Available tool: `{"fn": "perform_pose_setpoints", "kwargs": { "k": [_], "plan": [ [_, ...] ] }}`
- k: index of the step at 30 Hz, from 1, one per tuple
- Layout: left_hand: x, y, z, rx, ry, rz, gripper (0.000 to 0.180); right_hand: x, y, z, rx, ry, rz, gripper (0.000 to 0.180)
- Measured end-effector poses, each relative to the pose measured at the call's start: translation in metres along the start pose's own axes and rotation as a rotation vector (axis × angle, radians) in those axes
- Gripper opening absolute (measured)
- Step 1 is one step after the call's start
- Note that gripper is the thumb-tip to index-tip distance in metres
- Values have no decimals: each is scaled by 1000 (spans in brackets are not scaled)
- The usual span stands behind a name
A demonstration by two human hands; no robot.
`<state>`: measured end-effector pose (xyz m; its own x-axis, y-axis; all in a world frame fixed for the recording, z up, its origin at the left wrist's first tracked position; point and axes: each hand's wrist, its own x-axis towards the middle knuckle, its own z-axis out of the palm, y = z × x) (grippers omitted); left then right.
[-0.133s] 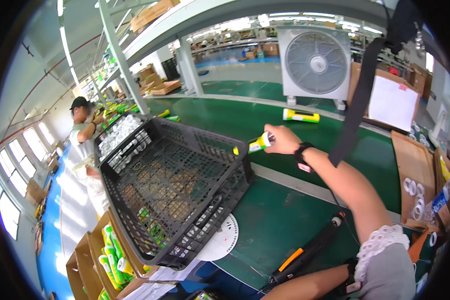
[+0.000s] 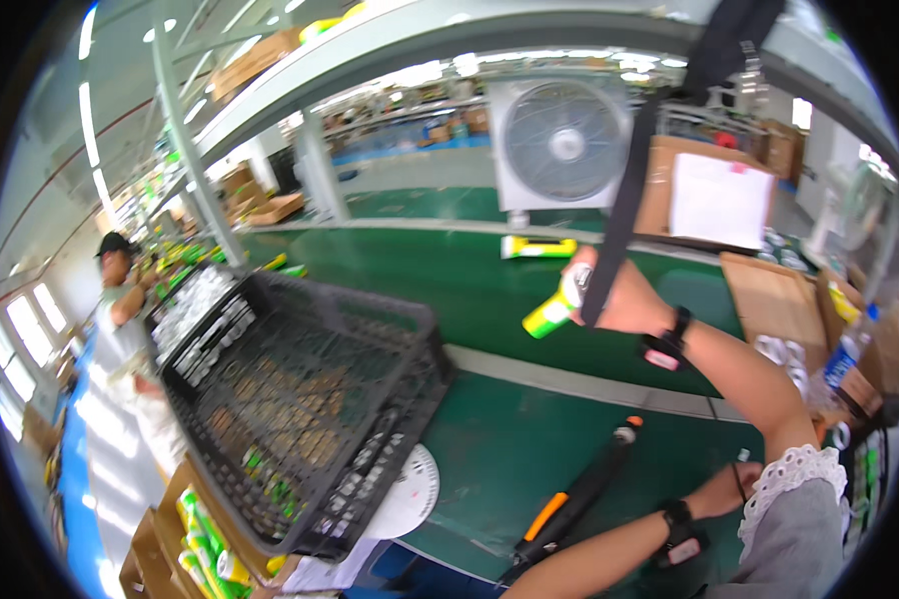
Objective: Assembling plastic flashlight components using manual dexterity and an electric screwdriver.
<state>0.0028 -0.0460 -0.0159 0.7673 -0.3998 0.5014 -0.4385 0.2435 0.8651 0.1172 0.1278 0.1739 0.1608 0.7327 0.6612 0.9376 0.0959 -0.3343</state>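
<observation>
The green surface takes up most of the space here, with a pale strip running across it. Another person in a dark cap is off at the far left. A black mesh crate sits tilted on the left side, and past the surface's far edge I can see a pale box fan. Below the crate, a brown carton holds green, yellow and white flashlights. A dark strap dangles in front of the worker, and a black tool with an orange stripe lies slantwise nearby. A white disc pokes out from under the crate's near side. As for the hands, the right hand, partly behind the strap, is closed around the white end of a flashlight, its green body slanting down and left above the surface. The left hand is low by the right sleeve; I can't tell whether its fingers grip anything. A second flashlight lies sideways near the far edge.
</observation>
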Motion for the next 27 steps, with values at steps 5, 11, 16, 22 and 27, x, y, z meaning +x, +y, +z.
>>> {"fn": "perform_pose_setpoints", "kwargs": {
  "k": [5, 11, 16, 22, 27],
  "plan": [
    [-2, 7, -13, -52, 190, -125, 17, -146, -47, -134, 286, 298, 521, 41],
    [16, 30, -25, -240, 108, -468, 60, -272, -80, -181, 426, 238, 1094, 36],
    [35, 35, -6, -72, 101, -599, 68, -322, -61, -160, 504, 258, 1030, 41],
    [20, 35, 6, -54, 284, -558, 32, -349, -87, -129, 365, 385, 810, 60],
    [16, 36, -1, -231, 428, -580, 32, -356, -114, -128, -76, -107, 473, 34]
  ]
}}
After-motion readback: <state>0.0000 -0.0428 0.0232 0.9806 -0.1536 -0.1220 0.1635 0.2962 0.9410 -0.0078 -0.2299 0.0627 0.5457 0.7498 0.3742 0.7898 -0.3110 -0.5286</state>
